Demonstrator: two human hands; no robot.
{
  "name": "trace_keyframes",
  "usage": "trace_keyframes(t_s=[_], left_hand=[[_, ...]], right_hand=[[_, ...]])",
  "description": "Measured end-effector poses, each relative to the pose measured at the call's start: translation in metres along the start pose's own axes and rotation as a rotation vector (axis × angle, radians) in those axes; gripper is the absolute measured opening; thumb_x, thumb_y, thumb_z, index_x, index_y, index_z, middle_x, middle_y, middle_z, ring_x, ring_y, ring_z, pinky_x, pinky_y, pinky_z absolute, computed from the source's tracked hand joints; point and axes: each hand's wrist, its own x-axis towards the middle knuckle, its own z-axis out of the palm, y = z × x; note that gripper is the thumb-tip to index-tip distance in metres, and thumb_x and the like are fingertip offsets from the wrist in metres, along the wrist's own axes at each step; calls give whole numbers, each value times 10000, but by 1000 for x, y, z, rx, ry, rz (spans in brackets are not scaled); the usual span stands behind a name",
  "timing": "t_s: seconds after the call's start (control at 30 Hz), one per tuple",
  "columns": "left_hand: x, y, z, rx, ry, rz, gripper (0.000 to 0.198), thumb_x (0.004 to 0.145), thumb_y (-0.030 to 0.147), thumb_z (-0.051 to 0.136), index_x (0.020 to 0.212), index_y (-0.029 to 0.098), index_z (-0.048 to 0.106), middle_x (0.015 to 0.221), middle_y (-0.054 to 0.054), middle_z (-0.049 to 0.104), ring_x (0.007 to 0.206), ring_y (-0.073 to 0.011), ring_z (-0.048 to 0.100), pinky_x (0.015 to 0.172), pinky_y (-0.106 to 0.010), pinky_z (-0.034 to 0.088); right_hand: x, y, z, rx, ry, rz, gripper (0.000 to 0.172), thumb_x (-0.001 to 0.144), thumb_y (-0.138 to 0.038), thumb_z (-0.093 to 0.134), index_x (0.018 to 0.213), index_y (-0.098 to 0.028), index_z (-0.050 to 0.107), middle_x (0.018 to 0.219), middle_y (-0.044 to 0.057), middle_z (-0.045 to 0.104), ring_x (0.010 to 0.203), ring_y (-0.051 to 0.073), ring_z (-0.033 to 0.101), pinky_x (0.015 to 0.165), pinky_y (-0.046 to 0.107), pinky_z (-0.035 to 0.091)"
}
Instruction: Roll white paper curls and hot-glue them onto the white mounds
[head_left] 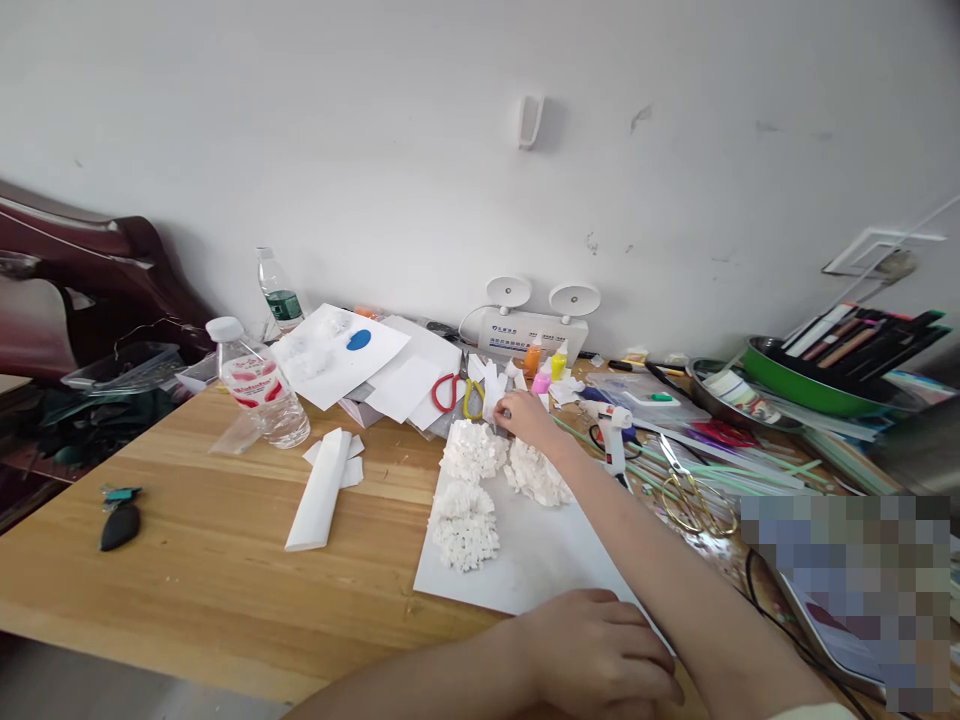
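Note:
My right hand (525,418) reaches far across the table, its fingertips bent together at the white paper pieces (493,385) behind the ruffled white paper clusters (465,535). What those fingertips hold, if anything, is too small to make out. Palm down, my left hand (600,645) lies near the front edge of a white sheet (525,570), fingers bent and partly hidden beneath my right forearm. Several clusters rest on the sheet. Red-handled scissors (444,393) and a yellow-handled tool (473,399) lie just left of my right hand.
A water bottle (259,385) and a folded white paper strip (321,495) stand or lie to the left. Toward the right are a glue gun (613,435), gold-handled scissors (694,502) and a green bowl of pens (814,385). Small paint bottles (559,362) stand behind.

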Motion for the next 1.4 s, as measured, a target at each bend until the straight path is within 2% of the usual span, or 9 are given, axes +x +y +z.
trace_keyframes(t_s=[0.2,0.3,0.43,0.5,0.67,0.8,0.87,1.0,1.4], left_hand=[[-1,-1,-2,3,14,-8,229,834,289,380,904,186,572,979,24,635,881,-138,523,747,-278,389],[-1,-1,-3,-3,24,-36,229,843,298,370,904,189,562,995,24,630,890,-138,522,752,-276,388],[2,-1,-7,-39,64,-97,179,813,248,392,879,187,546,979,6,638,872,-135,538,741,-269,394],[3,-1,-14,-70,190,-125,163,768,203,408,865,183,537,892,-12,653,799,-130,554,716,-266,405],[0,1,-51,-111,801,-255,112,719,173,414,762,198,514,673,-32,593,639,-154,534,638,-317,416],[2,-1,-87,-148,984,-614,188,829,237,386,958,197,517,964,-87,559,942,-211,507,831,-386,386],[8,-4,-100,-190,862,-763,288,851,289,395,1120,205,453,1138,-92,508,1089,-225,428,923,-405,321],[18,-10,-111,-419,557,-876,303,894,349,303,1042,219,533,1024,-42,593,1033,-204,478,937,-392,299],[13,-30,-96,-1031,494,-940,182,796,324,481,760,149,517,692,0,547,640,-107,480,624,-238,390]], right_hand=[[-5,1,-14,210,104,35,204,822,-284,515,945,-140,589,982,69,601,903,186,561,788,373,454],[-17,2,-33,378,212,88,166,780,-281,514,771,-153,619,854,71,644,841,194,576,771,338,433],[-42,2,-63,643,298,153,251,763,-383,496,806,-162,606,860,64,656,787,181,603,725,313,451],[-58,0,-74,763,299,168,284,768,-424,486,811,-166,596,843,60,658,791,178,616,710,305,466],[-106,-12,-86,1259,223,219,218,714,-415,599,730,-198,598,740,20,636,760,167,618,718,307,464],[-138,-20,-85,1517,124,230,142,680,-348,661,686,-212,623,705,-5,623,679,131,578,716,304,440],[-149,-20,-82,1558,67,195,99,704,-317,650,709,-218,640,721,-9,618,682,119,559,713,291,428],[-159,-16,-74,1608,34,147,76,723,-291,638,718,-216,644,731,-12,588,700,119,546,715,288,415],[-164,-4,-53,1578,58,230,158,697,-349,645,662,-197,622,614,0,546,613,132,500,613,291,396]])
